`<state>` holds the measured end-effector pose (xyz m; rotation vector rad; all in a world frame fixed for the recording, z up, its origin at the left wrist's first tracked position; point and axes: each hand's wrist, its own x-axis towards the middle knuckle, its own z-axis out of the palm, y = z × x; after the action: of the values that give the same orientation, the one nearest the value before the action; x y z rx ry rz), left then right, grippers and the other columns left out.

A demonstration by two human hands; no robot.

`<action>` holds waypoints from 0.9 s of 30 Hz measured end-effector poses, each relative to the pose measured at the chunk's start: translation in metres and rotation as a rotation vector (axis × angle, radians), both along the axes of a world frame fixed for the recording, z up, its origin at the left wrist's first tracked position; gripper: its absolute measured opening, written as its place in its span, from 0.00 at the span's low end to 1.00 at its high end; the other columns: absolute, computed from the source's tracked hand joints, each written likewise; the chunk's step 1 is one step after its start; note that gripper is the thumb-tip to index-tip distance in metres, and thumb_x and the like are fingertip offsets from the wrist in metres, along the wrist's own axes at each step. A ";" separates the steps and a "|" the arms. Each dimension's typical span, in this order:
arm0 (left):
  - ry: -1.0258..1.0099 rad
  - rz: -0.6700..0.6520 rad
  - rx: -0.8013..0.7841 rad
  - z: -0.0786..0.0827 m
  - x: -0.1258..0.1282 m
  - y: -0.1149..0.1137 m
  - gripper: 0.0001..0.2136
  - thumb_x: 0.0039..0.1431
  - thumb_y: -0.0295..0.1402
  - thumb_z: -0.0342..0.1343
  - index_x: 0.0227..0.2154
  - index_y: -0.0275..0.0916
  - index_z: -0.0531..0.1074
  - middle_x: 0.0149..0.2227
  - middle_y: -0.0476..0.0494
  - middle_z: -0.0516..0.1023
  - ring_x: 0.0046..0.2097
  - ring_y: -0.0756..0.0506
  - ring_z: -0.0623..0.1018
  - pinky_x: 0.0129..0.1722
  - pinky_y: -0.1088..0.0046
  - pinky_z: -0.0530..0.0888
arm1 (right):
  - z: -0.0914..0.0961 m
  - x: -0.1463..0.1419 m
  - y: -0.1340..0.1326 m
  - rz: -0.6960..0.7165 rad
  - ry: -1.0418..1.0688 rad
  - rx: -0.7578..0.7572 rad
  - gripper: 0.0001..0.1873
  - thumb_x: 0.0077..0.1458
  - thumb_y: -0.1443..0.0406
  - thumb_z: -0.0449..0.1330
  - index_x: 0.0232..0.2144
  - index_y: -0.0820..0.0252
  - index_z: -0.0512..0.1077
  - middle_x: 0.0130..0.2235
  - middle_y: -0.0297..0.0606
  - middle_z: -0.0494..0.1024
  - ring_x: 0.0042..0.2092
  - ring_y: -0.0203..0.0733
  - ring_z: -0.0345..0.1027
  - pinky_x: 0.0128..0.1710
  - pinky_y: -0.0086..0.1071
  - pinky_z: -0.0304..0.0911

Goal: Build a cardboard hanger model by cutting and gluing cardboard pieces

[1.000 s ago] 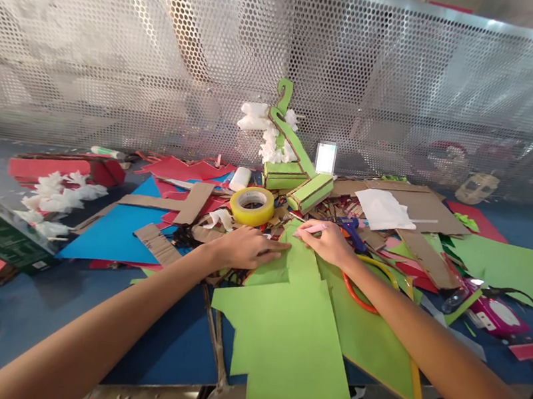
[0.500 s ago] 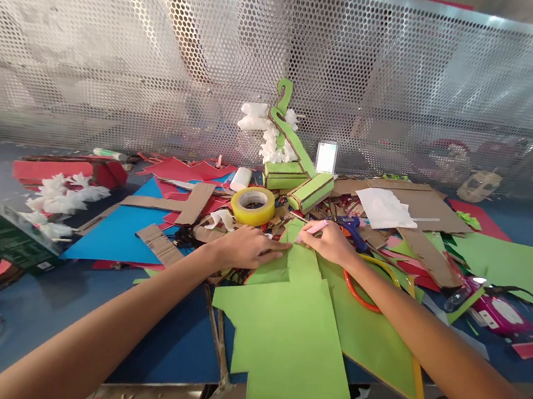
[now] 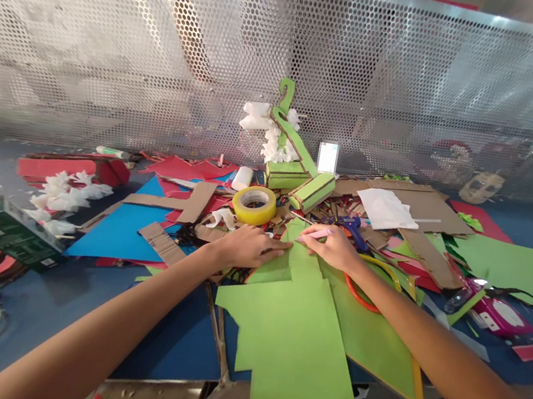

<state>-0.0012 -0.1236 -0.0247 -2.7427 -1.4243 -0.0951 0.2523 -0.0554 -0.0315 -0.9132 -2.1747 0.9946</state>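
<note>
My right hand (image 3: 335, 245) is closed around a pink pen (image 3: 319, 234), its tip low over the upper part of a cut green paper sheet (image 3: 298, 346). Beside it, my left hand (image 3: 249, 247) rests on the paper with fingers stretched toward the pen tip. The sheet has stepped edges, and its lower part hangs over the table's front edge. Under it lies a larger green sheet (image 3: 377, 332) with a yellow border. A roll of yellow tape (image 3: 254, 206) sits just beyond my left hand.
A green cardboard figure (image 3: 296, 140) with white ruffles stands before the perforated metal screen (image 3: 252, 35). Blue scissors or a similar tool (image 3: 355, 228), cardboard strips (image 3: 198, 202) and paper scraps crowd the middle. Purple power strips (image 3: 504, 315) and a green box (image 3: 8, 231) lie at the sides.
The pen now leans flatter, and my right hand has shifted very slightly. My left hand stays in place on the paper. The whole view has moved a little.
</note>
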 end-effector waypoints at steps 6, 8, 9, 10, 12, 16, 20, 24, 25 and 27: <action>0.030 0.023 -0.002 0.003 0.002 -0.001 0.22 0.75 0.42 0.44 0.65 0.49 0.72 0.35 0.40 0.86 0.34 0.42 0.83 0.30 0.72 0.69 | -0.004 0.001 0.004 0.046 0.004 -0.029 0.12 0.59 0.59 0.62 0.34 0.62 0.81 0.31 0.39 0.84 0.29 0.43 0.80 0.29 0.29 0.73; 0.035 0.029 0.000 0.003 0.002 -0.001 0.22 0.75 0.43 0.44 0.65 0.49 0.72 0.36 0.40 0.86 0.35 0.42 0.83 0.30 0.72 0.69 | -0.006 0.001 0.005 0.029 0.012 -0.029 0.13 0.59 0.58 0.62 0.36 0.61 0.81 0.34 0.39 0.85 0.29 0.42 0.80 0.28 0.29 0.73; 0.037 0.031 0.000 0.003 0.002 -0.001 0.22 0.75 0.43 0.44 0.65 0.49 0.72 0.36 0.39 0.86 0.35 0.42 0.83 0.30 0.72 0.69 | -0.006 0.001 0.005 0.024 0.012 -0.024 0.13 0.59 0.57 0.62 0.36 0.61 0.81 0.34 0.39 0.85 0.29 0.42 0.80 0.28 0.29 0.72; 0.038 0.034 0.000 0.003 0.003 -0.001 0.22 0.75 0.43 0.44 0.64 0.49 0.72 0.37 0.39 0.86 0.36 0.42 0.83 0.31 0.72 0.69 | -0.007 0.001 0.005 0.028 0.008 -0.020 0.13 0.59 0.58 0.62 0.36 0.61 0.81 0.34 0.39 0.85 0.29 0.42 0.80 0.28 0.29 0.72; 0.038 0.037 -0.002 0.003 0.003 -0.001 0.22 0.75 0.42 0.45 0.64 0.49 0.73 0.36 0.39 0.86 0.36 0.42 0.83 0.31 0.72 0.69 | -0.006 0.000 0.005 0.043 -0.001 -0.021 0.12 0.58 0.59 0.62 0.34 0.61 0.81 0.32 0.39 0.84 0.29 0.42 0.80 0.29 0.29 0.72; 0.045 0.037 -0.005 0.005 0.005 -0.002 0.21 0.74 0.41 0.45 0.64 0.48 0.73 0.36 0.39 0.86 0.36 0.42 0.83 0.32 0.72 0.69 | -0.002 0.000 0.002 0.026 0.010 -0.007 0.13 0.58 0.58 0.62 0.34 0.62 0.80 0.32 0.40 0.84 0.28 0.42 0.79 0.27 0.29 0.70; 0.053 0.046 0.010 0.005 0.007 -0.003 0.21 0.74 0.41 0.46 0.63 0.48 0.73 0.39 0.39 0.86 0.37 0.41 0.84 0.32 0.71 0.70 | -0.002 0.001 0.002 0.066 -0.025 0.030 0.11 0.57 0.60 0.62 0.30 0.62 0.81 0.28 0.38 0.83 0.28 0.41 0.78 0.28 0.29 0.68; 0.053 0.049 0.014 0.005 0.008 -0.003 0.21 0.74 0.41 0.47 0.63 0.49 0.73 0.38 0.39 0.86 0.36 0.41 0.83 0.33 0.71 0.71 | -0.003 0.001 0.001 0.050 -0.001 0.035 0.12 0.58 0.59 0.62 0.33 0.62 0.81 0.32 0.39 0.84 0.28 0.41 0.78 0.28 0.29 0.68; 0.051 0.051 0.011 0.005 0.008 -0.003 0.21 0.74 0.41 0.47 0.63 0.49 0.74 0.37 0.40 0.86 0.36 0.41 0.83 0.33 0.71 0.71 | -0.003 0.001 0.001 0.055 -0.004 0.032 0.12 0.58 0.59 0.62 0.33 0.62 0.81 0.32 0.39 0.84 0.28 0.41 0.78 0.28 0.30 0.68; 0.045 0.060 0.009 0.005 0.008 -0.003 0.20 0.73 0.41 0.47 0.63 0.50 0.74 0.37 0.40 0.86 0.35 0.42 0.83 0.33 0.71 0.71 | -0.002 0.001 0.000 0.071 -0.019 0.021 0.11 0.57 0.60 0.62 0.30 0.61 0.81 0.30 0.39 0.84 0.28 0.41 0.77 0.28 0.29 0.68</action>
<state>0.0071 -0.1263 -0.0200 -2.6744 -1.4890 -0.0379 0.2533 -0.0550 -0.0336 -0.8448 -2.2425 0.9986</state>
